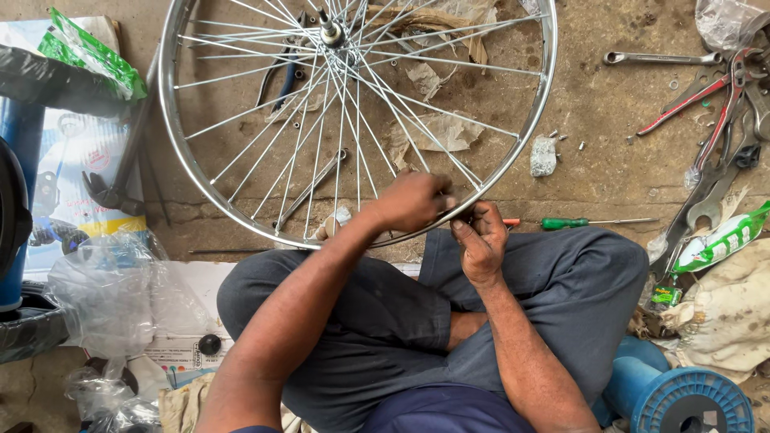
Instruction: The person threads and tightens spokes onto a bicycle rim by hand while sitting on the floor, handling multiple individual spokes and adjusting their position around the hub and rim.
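A silver spoked bicycle wheel [200, 172] stands over the concrete floor in front of my crossed legs, its hub [330, 34] at the top. My left hand [413, 200] is closed on the spokes just inside the near part of the rim. Just outside that same spot my right hand [480, 239] pinches at the rim, fingers closed on something too small to make out. The rim section between both hands is hidden.
A green-handled screwdriver [589, 222] lies right of my hands. Spanners and red-handled pliers [706, 92] are scattered at the right. A spanner [309, 188] lies under the wheel. Plastic bags [112, 285] and a printed box sit left; a blue spool [690, 401] is at lower right.
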